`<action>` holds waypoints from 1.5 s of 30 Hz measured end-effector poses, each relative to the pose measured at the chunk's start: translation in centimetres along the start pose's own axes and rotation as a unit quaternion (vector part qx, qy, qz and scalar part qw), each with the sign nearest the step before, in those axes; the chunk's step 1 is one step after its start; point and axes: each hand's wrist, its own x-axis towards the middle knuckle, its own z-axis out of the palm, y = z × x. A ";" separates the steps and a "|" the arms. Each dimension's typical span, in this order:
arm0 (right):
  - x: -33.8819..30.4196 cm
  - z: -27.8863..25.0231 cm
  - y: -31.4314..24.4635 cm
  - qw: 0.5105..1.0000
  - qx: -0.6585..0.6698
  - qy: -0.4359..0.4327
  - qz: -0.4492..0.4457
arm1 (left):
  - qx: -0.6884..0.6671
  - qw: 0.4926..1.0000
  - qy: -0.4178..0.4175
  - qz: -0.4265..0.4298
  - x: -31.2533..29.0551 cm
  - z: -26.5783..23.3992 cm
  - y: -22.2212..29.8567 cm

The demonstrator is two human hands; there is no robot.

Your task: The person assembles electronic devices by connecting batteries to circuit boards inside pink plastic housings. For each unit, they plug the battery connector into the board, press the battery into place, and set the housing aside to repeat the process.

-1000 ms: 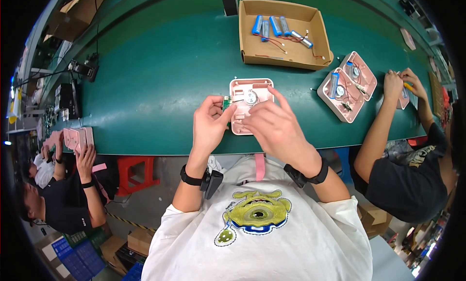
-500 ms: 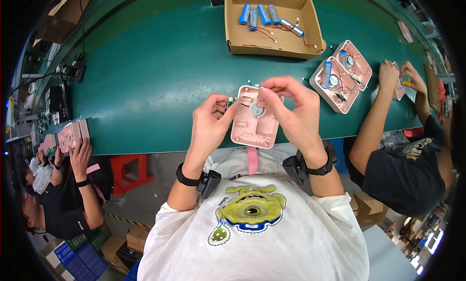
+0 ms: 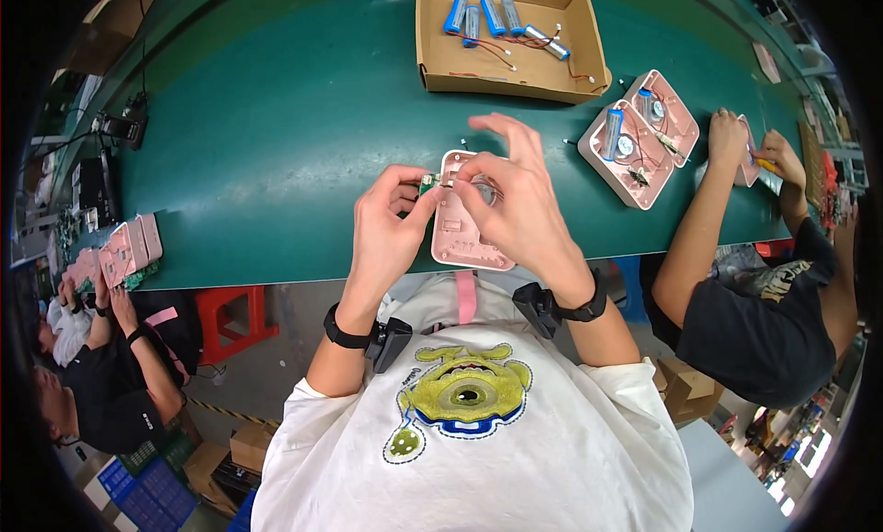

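Note:
A pink plastic housing half (image 3: 452, 247) lies open side up near the table's front edge, in front of me. At its left rim, my left hand (image 3: 384, 224) pinches a small green circuit board (image 3: 428, 182) between thumb and fingers. My right hand (image 3: 529, 205) reaches over the housing, thumb and forefinger closed together beside the board, other fingers raised. What that pinch holds is too small to make out, perhaps a thin wire. Behind the right hand, a round speaker inside the housing is mostly hidden.
A cardboard tray (image 3: 510, 86) of blue battery cells with leads stands at the back. Two pink housings (image 3: 635, 187) with batteries and speakers lie to the right. A co-worker's hands (image 3: 728, 141) work farther right; other people handle stacked pink shells (image 3: 129, 247) at left.
My right hand has moved left across the housing, from the speaker to the circuit board, and its outer fingers have lifted. The left hand still holds the board.

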 end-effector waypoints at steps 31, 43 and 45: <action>-0.7 1.8 -0.9 1.000 -0.022 0.004 -0.001 | 0.054 0.986 0.033 0.155 -0.6 1.3 0.3; 7.5 -8.5 1.0 0.978 -0.189 0.043 0.078 | -0.014 0.998 0.033 0.059 -0.2 0.7 -1.6; 9.8 -9.3 4.3 0.963 -0.256 0.050 0.061 | -0.014 0.998 0.020 0.066 -0.3 1.0 -1.7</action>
